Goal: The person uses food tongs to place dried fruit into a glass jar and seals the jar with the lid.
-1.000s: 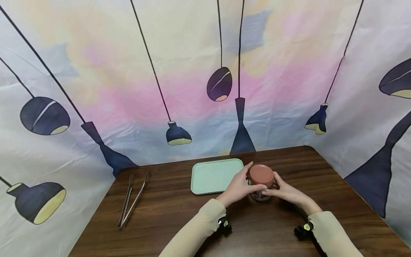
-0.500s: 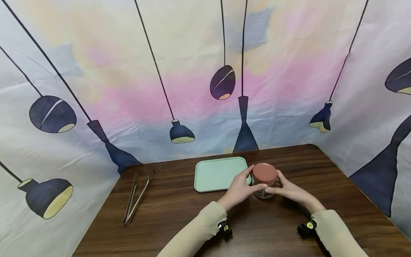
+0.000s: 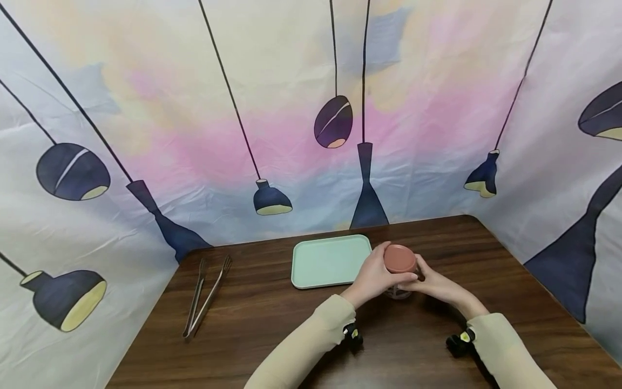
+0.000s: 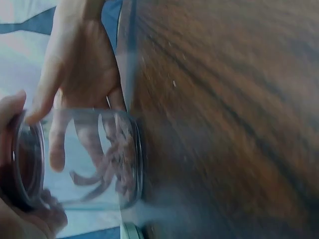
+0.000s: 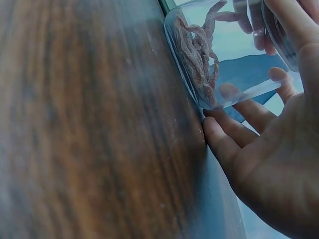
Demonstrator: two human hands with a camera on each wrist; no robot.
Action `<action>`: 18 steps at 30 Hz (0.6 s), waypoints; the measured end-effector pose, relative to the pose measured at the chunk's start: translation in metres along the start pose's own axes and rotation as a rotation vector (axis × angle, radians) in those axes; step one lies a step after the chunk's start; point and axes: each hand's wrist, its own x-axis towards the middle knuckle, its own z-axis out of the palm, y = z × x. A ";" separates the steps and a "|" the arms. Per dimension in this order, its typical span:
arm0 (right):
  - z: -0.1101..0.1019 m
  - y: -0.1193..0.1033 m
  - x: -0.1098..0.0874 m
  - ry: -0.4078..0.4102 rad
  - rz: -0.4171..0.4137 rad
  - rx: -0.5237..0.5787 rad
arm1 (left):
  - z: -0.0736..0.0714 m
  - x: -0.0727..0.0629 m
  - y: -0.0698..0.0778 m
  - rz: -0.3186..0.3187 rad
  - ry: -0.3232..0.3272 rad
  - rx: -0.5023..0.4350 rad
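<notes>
A clear jar (image 4: 94, 159) with a reddish-pink lid (image 3: 400, 258) on top stands upright on the table between both hands. Dried, brownish strips (image 5: 197, 55) lie at the bottom of the jar. My left hand (image 3: 376, 273) grips the lid, thumb in front and fingers round the far left side. From the right, my right hand (image 3: 434, 283) holds the jar, its thumb near the lid and its fingers along the glass. In the right wrist view, some fingers (image 5: 244, 119) of that hand rest against the jar's side near its base. Most of the jar is hidden in the head view.
Behind and left of the jar lies a pale green tray (image 3: 330, 262). Metal tongs (image 3: 201, 302) lie on the left of the brown wooden table (image 3: 262, 313). A cloth backdrop (image 3: 291, 119) printed with lamps hangs behind the table's far edge.
My left hand has shifted up and right, from the jar's upper side onto the lid. The right hand stays on the jar, which stands in about the same place. The view sways slightly.
</notes>
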 end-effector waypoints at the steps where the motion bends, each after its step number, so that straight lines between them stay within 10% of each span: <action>1: -0.001 -0.001 0.000 0.001 -0.005 0.002 | -0.002 0.001 -0.001 0.008 -0.010 -0.004; 18: -0.004 -0.008 -0.011 -0.164 -0.063 -0.123 | -0.028 -0.007 -0.015 0.137 -0.285 -0.067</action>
